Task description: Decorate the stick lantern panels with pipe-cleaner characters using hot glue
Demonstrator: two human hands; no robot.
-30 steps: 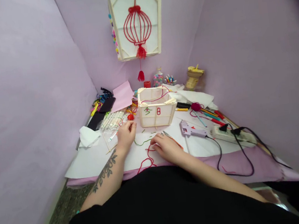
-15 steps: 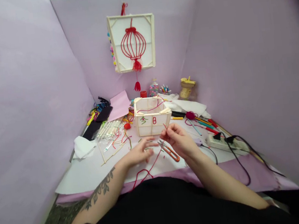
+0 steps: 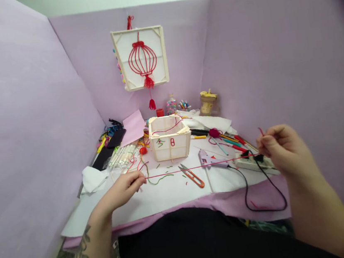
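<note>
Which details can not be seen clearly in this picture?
- Head view: where the red thread ends inside the left hand and right hand; fingers cover it.
- Marks on the small lantern box: too small.
- Power strip: partly behind the right hand.

A red thread [image 3: 201, 166] is being held taut betw. the left hand [image 3: 121, 190] and right hand [image 3: 282, 149], both pinched shut on its ends. It is being stretched just in front of the white box frame [image 3: 170, 142], above the scissors [image 3: 192, 175] & glue gun [image 3: 209, 160]. A lantern panel [image 3: 140, 57] is hanging on the wall behind the frame.
</note>
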